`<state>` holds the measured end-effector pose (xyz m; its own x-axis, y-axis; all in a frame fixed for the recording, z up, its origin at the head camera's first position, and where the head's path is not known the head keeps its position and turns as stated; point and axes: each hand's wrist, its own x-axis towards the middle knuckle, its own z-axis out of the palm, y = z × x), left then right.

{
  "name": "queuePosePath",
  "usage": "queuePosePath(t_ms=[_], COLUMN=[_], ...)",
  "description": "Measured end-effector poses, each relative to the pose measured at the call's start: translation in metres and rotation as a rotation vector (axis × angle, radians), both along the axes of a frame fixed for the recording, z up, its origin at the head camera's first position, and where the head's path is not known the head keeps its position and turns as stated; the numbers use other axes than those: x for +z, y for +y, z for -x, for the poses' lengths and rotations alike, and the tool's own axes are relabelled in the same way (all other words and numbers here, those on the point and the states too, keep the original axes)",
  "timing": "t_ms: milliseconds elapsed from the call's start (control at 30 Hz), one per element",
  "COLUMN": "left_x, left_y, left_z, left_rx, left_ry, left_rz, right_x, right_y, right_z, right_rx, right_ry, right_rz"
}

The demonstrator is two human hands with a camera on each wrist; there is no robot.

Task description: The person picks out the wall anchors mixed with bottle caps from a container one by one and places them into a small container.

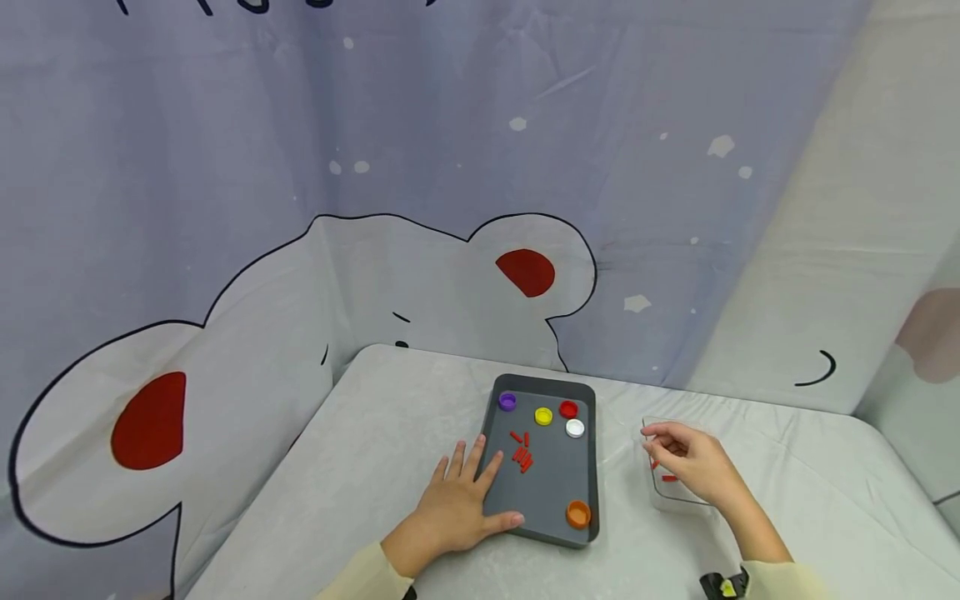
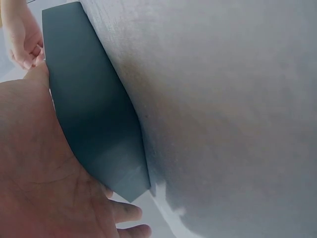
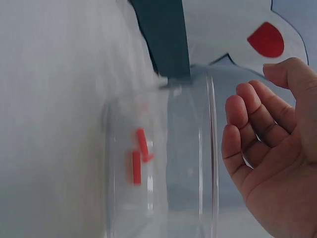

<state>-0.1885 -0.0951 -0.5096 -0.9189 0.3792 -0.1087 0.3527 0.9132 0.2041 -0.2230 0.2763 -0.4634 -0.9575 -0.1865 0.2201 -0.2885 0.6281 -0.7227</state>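
My left hand [image 1: 453,508] lies with fingers spread at the near left side of a dark grey tray [image 1: 551,483], its thumb over the rim. The left wrist view shows the palm against the tray's outer wall [image 2: 94,94]. Several small red sticks [image 1: 522,456] lie on the tray's left part. My right hand [image 1: 697,462] hovers over a clear plastic box [image 1: 678,502], fingers loosely bent, with nothing seen between thumb and fingertips. A few red sticks [image 3: 137,167] show through the box wall in the right wrist view.
Toward the tray's far end sit a purple ring-like cap [image 1: 507,402], a yellow one [image 1: 543,416], a red one [image 1: 568,409] and a white one [image 1: 574,428]. An orange cap [image 1: 578,514] is in the near right corner. A patterned curtain [image 1: 450,125] hangs behind the white-covered table [image 1: 360,467].
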Motion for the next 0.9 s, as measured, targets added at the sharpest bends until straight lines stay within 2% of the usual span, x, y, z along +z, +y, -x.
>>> queuePosePath(t_ms=[300,567,767,900], left_x=[-0.004,-0.006,-0.003,-0.005], left_y=[0.0,0.001,0.001,0.002], left_z=[0.0,0.001,0.0,0.002], left_rx=[0.001,0.004,0.0,0.009], left_ry=[0.011,0.028,0.031,0.02], left_rz=[-0.013,-0.001,-0.006,0.006], right_x=[-0.006,-0.013,-0.015,-0.019], right_y=[-0.05,-0.084,-0.103,-0.115], right_z=[0.006,0.01,0.011,0.012], right_rx=[0.012,0.071,0.051,0.038], right_ry=[0.042,0.063,0.03,0.005], right_rz=[0.006,0.042,0.035,0.013])
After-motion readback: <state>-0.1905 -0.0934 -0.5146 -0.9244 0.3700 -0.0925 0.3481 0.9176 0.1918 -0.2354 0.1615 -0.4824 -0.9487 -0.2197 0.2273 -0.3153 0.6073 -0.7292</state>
